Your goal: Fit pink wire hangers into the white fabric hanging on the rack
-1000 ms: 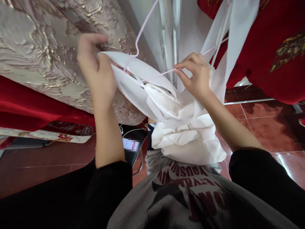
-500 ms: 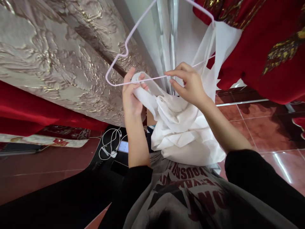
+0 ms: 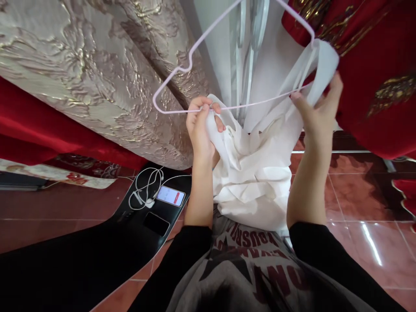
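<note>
A pale pink hanger (image 3: 248, 105) is held up in front of me, its top running out of the upper edge of the view. From its right shoulder hangs one strap of a white garment (image 3: 253, 186), whose crumpled body rests on my lap. My left hand (image 3: 203, 128) is closed around the hanger's bottom bar and a loop of the white cloth near the left corner. On the other side, my right hand (image 3: 318, 115) grips the strap at the hanger's right end, thumb in front by the bar. The fingers behind the cloth are partly hidden.
Gold-and-beige textured fabric (image 3: 81, 82) hangs at the left, and red fabric with gold decoration (image 3: 367, 95) at the right. Beside me a black seat (image 3: 97, 242) bears a lit phone (image 3: 167, 196), a dark phone (image 3: 156, 223) and a coiled white cable (image 3: 138, 190).
My right hand has moved right, from the middle of the bottom bar to the strap at the hanger's right end. My left hand and the hanger have shifted rightward in view.
</note>
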The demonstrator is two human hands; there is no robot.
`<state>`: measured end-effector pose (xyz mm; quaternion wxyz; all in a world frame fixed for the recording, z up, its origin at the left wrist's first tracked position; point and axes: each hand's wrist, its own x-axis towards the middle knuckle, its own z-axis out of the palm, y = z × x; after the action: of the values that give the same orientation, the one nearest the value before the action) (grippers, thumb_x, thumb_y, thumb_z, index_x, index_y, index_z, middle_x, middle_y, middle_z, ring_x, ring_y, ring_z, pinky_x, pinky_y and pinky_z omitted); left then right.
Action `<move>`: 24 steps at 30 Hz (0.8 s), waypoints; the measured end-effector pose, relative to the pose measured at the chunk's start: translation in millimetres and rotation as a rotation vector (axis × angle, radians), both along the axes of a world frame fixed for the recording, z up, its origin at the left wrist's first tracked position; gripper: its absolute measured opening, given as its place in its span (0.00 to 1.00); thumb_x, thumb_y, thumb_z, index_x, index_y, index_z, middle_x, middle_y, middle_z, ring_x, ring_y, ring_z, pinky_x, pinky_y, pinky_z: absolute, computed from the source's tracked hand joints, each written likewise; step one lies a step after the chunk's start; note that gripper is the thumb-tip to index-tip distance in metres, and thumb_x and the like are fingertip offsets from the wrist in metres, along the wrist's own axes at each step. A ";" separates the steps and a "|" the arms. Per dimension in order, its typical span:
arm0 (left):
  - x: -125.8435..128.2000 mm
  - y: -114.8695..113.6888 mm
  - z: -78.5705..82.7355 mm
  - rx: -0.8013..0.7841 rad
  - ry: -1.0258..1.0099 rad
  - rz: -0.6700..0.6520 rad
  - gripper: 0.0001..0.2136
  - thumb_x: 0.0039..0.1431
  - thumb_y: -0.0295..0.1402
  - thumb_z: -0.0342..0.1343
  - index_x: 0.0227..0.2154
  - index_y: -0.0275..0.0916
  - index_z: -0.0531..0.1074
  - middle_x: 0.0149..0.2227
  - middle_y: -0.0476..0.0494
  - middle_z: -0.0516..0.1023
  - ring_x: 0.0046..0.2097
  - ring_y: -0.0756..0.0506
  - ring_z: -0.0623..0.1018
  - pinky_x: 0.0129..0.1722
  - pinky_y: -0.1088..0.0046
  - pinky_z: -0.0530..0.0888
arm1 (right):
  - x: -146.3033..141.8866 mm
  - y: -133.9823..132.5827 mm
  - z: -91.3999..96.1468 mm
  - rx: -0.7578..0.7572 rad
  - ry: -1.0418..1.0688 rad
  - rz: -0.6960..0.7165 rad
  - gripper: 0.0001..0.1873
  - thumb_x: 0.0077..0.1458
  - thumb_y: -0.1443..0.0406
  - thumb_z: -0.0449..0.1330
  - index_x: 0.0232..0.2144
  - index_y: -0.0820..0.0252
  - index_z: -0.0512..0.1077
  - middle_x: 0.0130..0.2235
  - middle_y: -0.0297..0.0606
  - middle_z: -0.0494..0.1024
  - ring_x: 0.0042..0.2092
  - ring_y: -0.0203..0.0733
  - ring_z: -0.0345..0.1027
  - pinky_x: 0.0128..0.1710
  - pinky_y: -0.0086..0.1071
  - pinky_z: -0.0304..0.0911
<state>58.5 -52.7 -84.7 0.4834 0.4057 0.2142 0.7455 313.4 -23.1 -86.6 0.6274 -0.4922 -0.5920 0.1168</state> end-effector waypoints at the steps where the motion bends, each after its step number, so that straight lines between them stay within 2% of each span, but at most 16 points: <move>1: 2.7 -1.4 -0.6 -0.011 -0.003 0.010 0.05 0.68 0.30 0.52 0.34 0.42 0.68 0.30 0.50 0.71 0.17 0.54 0.62 0.18 0.76 0.64 | -1.2 3.8 -4.0 -0.034 0.010 0.057 0.40 0.47 0.51 0.69 0.57 0.57 0.60 0.59 0.50 0.64 0.61 0.48 0.62 0.61 0.45 0.63; 3: 6.6 -3.5 -1.8 -0.048 0.002 0.035 0.04 0.67 0.31 0.54 0.34 0.42 0.67 0.30 0.50 0.71 0.17 0.54 0.62 0.18 0.76 0.64 | -10.4 8.2 -11.8 0.000 0.037 0.057 0.28 0.52 0.55 0.65 0.52 0.55 0.62 0.49 0.45 0.71 0.47 0.43 0.69 0.50 0.43 0.69; 5: 7.4 -4.2 -2.4 -0.088 0.019 0.052 0.04 0.66 0.31 0.54 0.34 0.43 0.67 0.30 0.50 0.71 0.17 0.54 0.62 0.18 0.76 0.64 | -22.2 9.9 -16.8 0.037 0.101 -0.046 0.20 0.56 0.60 0.60 0.48 0.53 0.59 0.42 0.39 0.70 0.35 0.35 0.66 0.39 0.38 0.70; 7: 5.8 -3.8 -2.6 -0.109 0.038 0.051 0.04 0.66 0.32 0.53 0.34 0.42 0.66 0.30 0.50 0.71 0.16 0.54 0.62 0.18 0.76 0.65 | -30.5 9.8 -17.2 0.084 0.205 -0.174 0.18 0.55 0.66 0.57 0.46 0.52 0.55 0.40 0.37 0.68 0.30 0.32 0.60 0.32 0.34 0.68; 9: 3.5 -3.1 -2.6 -0.115 0.050 0.043 0.04 0.66 0.32 0.53 0.34 0.42 0.67 0.30 0.50 0.72 0.16 0.54 0.62 0.18 0.77 0.65 | -32.5 7.8 -12.4 0.176 0.229 -0.267 0.18 0.50 0.71 0.55 0.43 0.54 0.56 0.40 0.37 0.67 0.32 0.32 0.61 0.33 0.33 0.67; 13: 0.5 -1.6 -3.3 -0.097 0.040 0.008 0.03 0.67 0.30 0.53 0.35 0.41 0.66 0.30 0.51 0.71 0.16 0.55 0.62 0.17 0.78 0.63 | -25.0 3.6 13.8 0.346 0.100 -0.289 0.16 0.44 0.74 0.54 0.37 0.58 0.63 0.40 0.39 0.67 0.43 0.37 0.66 0.49 0.38 0.67; 15: -0.2 -0.8 -3.8 -0.083 0.014 -0.007 0.04 0.67 0.31 0.54 0.35 0.41 0.67 0.29 0.51 0.71 0.17 0.55 0.61 0.17 0.77 0.61 | -18.2 7.6 35.5 0.278 0.084 -0.208 0.14 0.45 0.74 0.55 0.36 0.57 0.64 0.39 0.39 0.68 0.40 0.37 0.66 0.47 0.37 0.68; 18: -1.7 0.7 -4.5 -0.087 -0.007 -0.033 0.04 0.65 0.32 0.57 0.35 0.42 0.67 0.29 0.51 0.70 0.17 0.55 0.60 0.17 0.76 0.60 | 2.8 25.7 72.5 0.024 0.126 0.001 0.13 0.49 0.71 0.54 0.38 0.51 0.62 0.37 0.38 0.69 0.34 0.37 0.66 0.37 0.35 0.68; 20: -3.0 1.5 -4.5 -0.088 -0.005 -0.052 0.04 0.64 0.32 0.58 0.35 0.42 0.68 0.29 0.51 0.70 0.17 0.55 0.60 0.17 0.75 0.59 | 28.3 42.9 91.3 -0.119 0.171 0.148 0.11 0.53 0.67 0.52 0.40 0.49 0.62 0.36 0.37 0.69 0.36 0.38 0.69 0.38 0.35 0.69; 22: -3.8 1.9 -4.0 -0.087 -0.005 -0.053 0.04 0.63 0.32 0.59 0.34 0.43 0.68 0.29 0.51 0.70 0.16 0.55 0.59 0.17 0.75 0.58 | 59.0 58.8 97.5 -0.165 0.243 0.269 0.08 0.56 0.63 0.48 0.39 0.50 0.64 0.39 0.38 0.68 0.42 0.37 0.71 0.40 0.34 0.69; 24: -3.5 1.9 -3.4 -0.093 -0.009 -0.043 0.06 0.63 0.34 0.60 0.34 0.43 0.67 0.29 0.50 0.70 0.16 0.55 0.58 0.17 0.75 0.57 | 82.7 68.3 88.5 -0.161 0.246 0.344 0.13 0.59 0.60 0.43 0.37 0.50 0.67 0.42 0.37 0.67 0.47 0.36 0.71 0.42 0.32 0.67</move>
<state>55.0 -50.8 -88.1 0.5187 0.3840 0.2375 0.7260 396.1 45.2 1.8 0.6244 -0.4144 -0.5752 0.3279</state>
